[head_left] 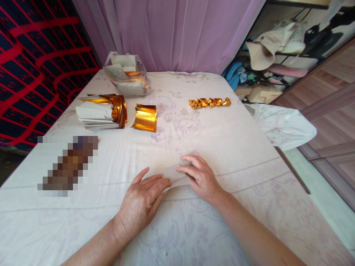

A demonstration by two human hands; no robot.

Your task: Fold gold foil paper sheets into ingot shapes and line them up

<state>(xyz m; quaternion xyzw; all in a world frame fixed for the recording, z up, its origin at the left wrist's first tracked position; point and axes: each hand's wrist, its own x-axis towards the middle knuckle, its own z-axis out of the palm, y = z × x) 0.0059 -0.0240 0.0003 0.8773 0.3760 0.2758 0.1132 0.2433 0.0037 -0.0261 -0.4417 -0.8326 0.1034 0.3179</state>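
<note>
A folded piece of joss paper (176,177), its pale side up, lies low over the tabletop between my two hands. My left hand (144,195) is closed on its left end, thumb and index finger together at the edge and the other fingers stretched out. At the right end, my right hand (202,179) grips the paper with bent fingers; its thumb is partly hidden. Farther off lies a small stack of gold foil sheets (145,118). To its left is a thicker fanned stack of joss paper (101,112), and a row of folded gold pieces (210,103) lies at right.
A clear plastic bag (126,75) of paper stands at the table's back left. A blurred-out item (70,164) lies at left. Purple curtain (177,33) hangs behind the table (249,225). A white bag (288,127) and shelves with hats (263,48) are at right.
</note>
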